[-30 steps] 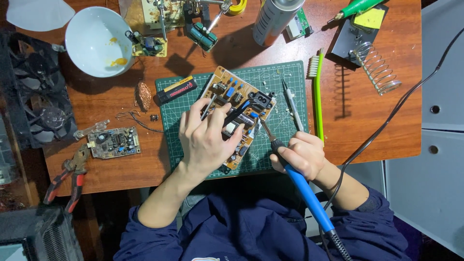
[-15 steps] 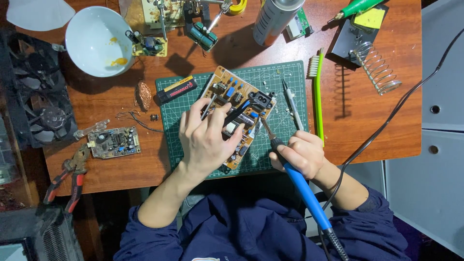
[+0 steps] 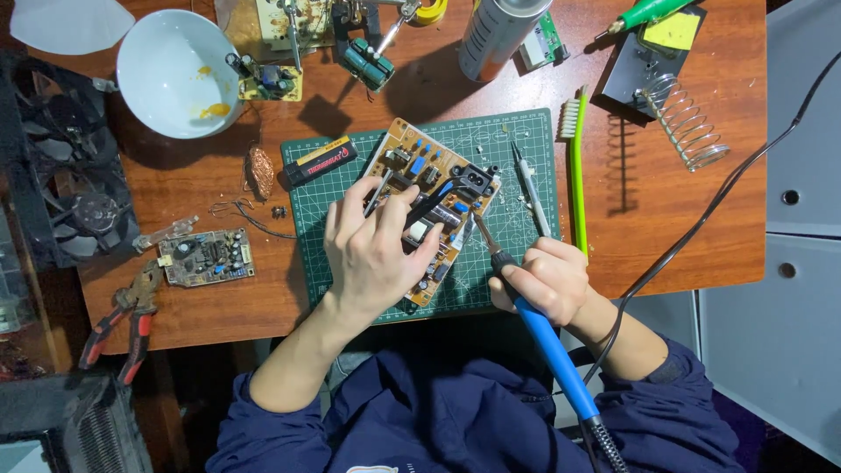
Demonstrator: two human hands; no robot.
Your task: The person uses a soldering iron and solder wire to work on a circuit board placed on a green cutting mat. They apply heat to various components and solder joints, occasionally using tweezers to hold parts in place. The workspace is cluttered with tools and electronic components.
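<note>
**Two hands soldering a circuit board on a cutting mat**

Seen from above, a tan circuit board [image 3: 434, 206] lies tilted on a green cutting mat [image 3: 517, 149] at the middle of a wooden desk [image 3: 666, 219]. The left hand [image 3: 372, 250] rests flat on the board, fingers spread, pinning it so it cannot slide, and seems to steady a thin dark tool against it, though the grip is hard to make out. The right hand [image 3: 547, 280] wraps closed around a blue-handled soldering iron [image 3: 526, 307] like a pen, its tip touching the board's lower edge, just beside the left fingertips. Tweezers [image 3: 532, 188] and a green brush [image 3: 575, 171] lie close on the mat's right side, within reach. A white bowl [image 3: 175, 74] and a small spare board [image 3: 206, 257] sit further left
</note>
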